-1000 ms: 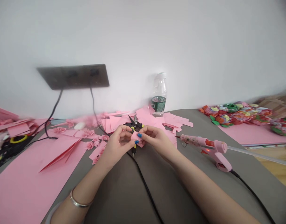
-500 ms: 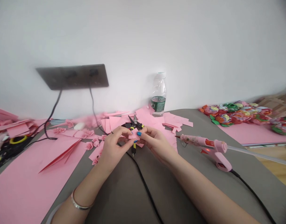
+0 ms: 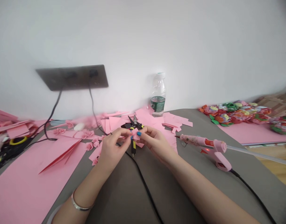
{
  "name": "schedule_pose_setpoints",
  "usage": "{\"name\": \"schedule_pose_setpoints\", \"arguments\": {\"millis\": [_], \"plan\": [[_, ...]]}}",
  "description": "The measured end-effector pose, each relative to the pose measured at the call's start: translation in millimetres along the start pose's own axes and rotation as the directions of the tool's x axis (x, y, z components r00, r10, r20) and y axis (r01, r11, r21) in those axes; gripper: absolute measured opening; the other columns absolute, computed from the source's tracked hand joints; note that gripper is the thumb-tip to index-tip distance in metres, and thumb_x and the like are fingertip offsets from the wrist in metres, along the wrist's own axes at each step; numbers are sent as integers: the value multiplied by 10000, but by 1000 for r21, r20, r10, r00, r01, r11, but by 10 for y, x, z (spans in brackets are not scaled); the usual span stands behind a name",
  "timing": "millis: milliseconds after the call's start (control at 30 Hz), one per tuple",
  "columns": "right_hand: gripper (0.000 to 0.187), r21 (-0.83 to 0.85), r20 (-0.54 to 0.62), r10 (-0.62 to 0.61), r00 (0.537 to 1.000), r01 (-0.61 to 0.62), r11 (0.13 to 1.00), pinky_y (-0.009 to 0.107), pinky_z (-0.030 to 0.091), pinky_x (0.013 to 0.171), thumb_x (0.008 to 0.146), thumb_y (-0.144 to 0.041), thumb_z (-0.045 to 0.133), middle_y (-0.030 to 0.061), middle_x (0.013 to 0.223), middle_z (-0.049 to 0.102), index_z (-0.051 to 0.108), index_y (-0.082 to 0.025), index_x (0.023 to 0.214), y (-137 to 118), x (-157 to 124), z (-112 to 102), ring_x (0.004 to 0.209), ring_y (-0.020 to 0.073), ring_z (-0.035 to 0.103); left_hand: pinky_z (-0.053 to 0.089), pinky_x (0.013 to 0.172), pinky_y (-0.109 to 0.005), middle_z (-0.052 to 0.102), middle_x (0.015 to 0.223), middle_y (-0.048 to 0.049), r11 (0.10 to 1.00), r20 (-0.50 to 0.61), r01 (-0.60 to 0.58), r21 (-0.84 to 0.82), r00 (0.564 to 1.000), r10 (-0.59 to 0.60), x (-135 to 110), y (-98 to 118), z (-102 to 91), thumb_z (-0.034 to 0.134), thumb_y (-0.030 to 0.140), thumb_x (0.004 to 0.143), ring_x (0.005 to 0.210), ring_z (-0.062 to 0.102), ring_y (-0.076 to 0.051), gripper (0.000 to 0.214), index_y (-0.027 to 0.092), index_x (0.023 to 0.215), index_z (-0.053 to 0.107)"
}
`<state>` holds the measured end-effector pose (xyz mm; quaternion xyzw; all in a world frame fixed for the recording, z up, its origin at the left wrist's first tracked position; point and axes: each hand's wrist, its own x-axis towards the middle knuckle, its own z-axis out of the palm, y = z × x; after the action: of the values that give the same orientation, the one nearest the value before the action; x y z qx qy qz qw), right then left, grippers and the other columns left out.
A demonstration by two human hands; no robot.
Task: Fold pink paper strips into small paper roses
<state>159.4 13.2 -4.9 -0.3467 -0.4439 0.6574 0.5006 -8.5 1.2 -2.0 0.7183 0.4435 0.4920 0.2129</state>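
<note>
Together, the left hand [image 3: 113, 150] and right hand [image 3: 157, 144] pinch a small pink paper piece [image 3: 135, 134].

Fingertips closed on it, its tip points toward twelve o'clock, long axis unclear; black-and-yellow snips [image 3: 133, 128] lie just beyond.

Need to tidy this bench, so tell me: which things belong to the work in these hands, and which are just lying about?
In use:
the left hand and right hand
the pink paper piece pinched between them

Probably just lying about:
the black-and-yellow snips
the pink glue gun
the plastic water bottle
the wall socket panel
</note>
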Motion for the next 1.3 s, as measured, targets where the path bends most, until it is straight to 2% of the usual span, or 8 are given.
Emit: {"name": "schedule_pose_setpoints", "arguments": {"millis": [200, 433, 600, 733, 833, 1000, 1167, 1300], "plan": [[391, 36, 38, -16, 999, 14, 999, 256, 387, 586, 702, -451, 798, -15, 661, 581, 521, -178, 662, 14, -3, 8, 588, 97, 490, 564, 664, -218, 682, 890, -34, 990, 7, 49, -134, 999, -48, 3, 16, 12, 624, 204, 852, 847, 649, -159, 50, 203, 816, 659], [376, 31, 64, -21, 998, 19, 999, 259, 375, 576, 711, -464, 789, -5, 669, 586, 547, -178, 674, 27, -6, 30, 619, 116, 505, 574, 664, -233, 708, 819, -15, 924, -79, 193, -330, 970, -231, 9, -3, 25, 715, 242, 792, 750, 683, -149, 82, 195, 836, 664], [325, 101, 41, -25, 999, 20, 995, 243, 386, 576, 712, -419, 802, 11, 723, 654, 586, -176, 738, 51, -7, 47, 668, 129, 588, 571, 706, -228, 724, 826, -10, 817, -31, 270, -510, 943, -331, 24, -36, 57, 776, 255, 743, 791, 695, -142, 198, 197, 892, 659], [306, 41, 10, -73, 997, 72, 997, 249, 443, 628, 666, -371, 842, 0, 777, 663, 637, -182, 790, 50, -8, 50, 715, 127, 608, 569, 782, -276, 749, 873, -42, 762, 28, 330, -558, 925, -379, 21, -40, 53, 788, 258, 733, 847, 712, -172, 224, 181, 898, 658], [308, -19, -18, -89, 996, 89, 996, 256, 451, 619, 655, -382, 843, 5, 766, 670, 638, -177, 757, 38, -12, 55, 692, 129, 600, 561, 769, -276, 743, 902, -49, 755, 64, 344, -558, 925, -374, 14, -41, 54, 773, 263, 750, 858, 701, -177, 211, 182, 914, 666], [335, -17, -67, -57, 996, 56, 998, 256, 436, 573, 666, -437, 820, 29, 751, 690, 628, -175, 748, 31, -10, 67, 668, 139, 602, 525, 698, -228, 690, 954, -43, 812, 49, 275, -515, 955, -292, 21, -44, 67, 719, 250, 795, 846, 640, -149, 86, 185, 799, 663], [349, 40, -70, -46, 997, 49, 998, 252, 438, 583, 641, -428, 841, 12, 731, 676, 621, -176, 739, 34, -4, 57, 674, 133, 599, 529, 745, -256, 649, 884, -32, 858, 53, 244, -452, 968, -247, 36, -18, 59, 731, 233, 762, 854, 626, -163, 89, 179, 763, 660], [322, 75, -31, -29, 999, 31, 997, 243, 429, 590, 659, -398, 839, 9, 749, 677, 628, -172, 749, 36, -7, 54, 694, 129, 610, 531, 766, -264, 678, 890, -30, 861, 45, 251, -443, 965, -258, 35, -15, 47, 715, 235, 786, 823, 637, -153, 68, 184, 779, 672]]}}
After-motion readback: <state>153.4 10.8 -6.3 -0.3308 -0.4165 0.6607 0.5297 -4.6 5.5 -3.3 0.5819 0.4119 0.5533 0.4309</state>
